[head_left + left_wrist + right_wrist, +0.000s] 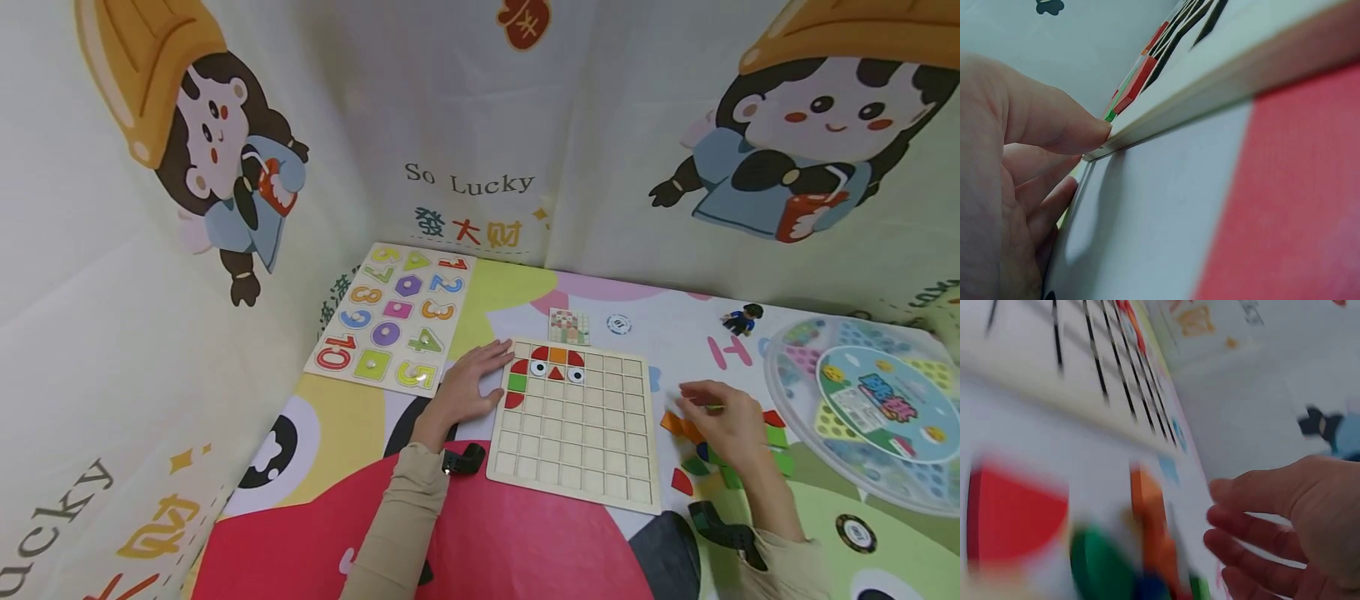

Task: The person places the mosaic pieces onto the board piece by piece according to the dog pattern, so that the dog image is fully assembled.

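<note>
The left hand [471, 385] lies flat, fingers straight, pressing the left edge of the wooden grid board [592, 450] near the mat's middle. The right hand [723, 421] hovers over the loose coloured pieces [772, 433] off the board's right edge, fingers loosely bent; whether it pinches one is probably beyond telling in the blur.

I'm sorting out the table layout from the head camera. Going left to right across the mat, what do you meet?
Number puzzle board → left hand → wooden grid board → right hand, over the loose coloured pieces → round clear tray.
</note>
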Motion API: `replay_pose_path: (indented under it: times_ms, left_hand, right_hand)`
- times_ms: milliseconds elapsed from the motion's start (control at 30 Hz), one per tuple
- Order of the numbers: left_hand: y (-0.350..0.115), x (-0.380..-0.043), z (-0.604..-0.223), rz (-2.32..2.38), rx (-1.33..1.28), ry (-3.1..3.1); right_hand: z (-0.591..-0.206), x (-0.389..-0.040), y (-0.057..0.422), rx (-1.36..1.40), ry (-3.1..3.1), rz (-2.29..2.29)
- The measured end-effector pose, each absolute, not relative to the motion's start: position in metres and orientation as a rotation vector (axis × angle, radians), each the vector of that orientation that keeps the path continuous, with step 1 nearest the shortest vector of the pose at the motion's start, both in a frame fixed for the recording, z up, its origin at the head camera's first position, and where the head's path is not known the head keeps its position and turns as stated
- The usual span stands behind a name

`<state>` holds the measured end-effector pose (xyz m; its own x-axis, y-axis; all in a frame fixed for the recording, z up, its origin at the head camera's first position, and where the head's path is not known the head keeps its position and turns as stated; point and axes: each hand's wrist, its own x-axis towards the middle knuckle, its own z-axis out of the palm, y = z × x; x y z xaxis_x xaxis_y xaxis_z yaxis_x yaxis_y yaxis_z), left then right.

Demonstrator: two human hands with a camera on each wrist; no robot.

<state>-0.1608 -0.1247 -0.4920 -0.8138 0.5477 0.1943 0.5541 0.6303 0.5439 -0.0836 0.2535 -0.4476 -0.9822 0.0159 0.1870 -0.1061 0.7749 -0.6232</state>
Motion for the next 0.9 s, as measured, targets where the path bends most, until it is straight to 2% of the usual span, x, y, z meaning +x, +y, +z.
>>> replay_pose_path:
  times_ms: [133, 267, 900]
  left_hand:
    - [-0.125, -0.161, -0.491, -0.963, -0.949, -2.817]
    - [-0.124, -0.161, -0.490, -0.969, -0.939, -2.820]
    - [-0.122, -0.160, -0.492, -0.986, -0.922, -2.834]
  right_hand:
    - [-0.451, -0.060, 0.288, -0.038, -2.905, 0.955]
    - [-0.455, -0.051, 0.301, -0.105, -3.021, 0.902]
    - [-0.456, -0.048, 0.290, -0.162, -2.876, 0.913]
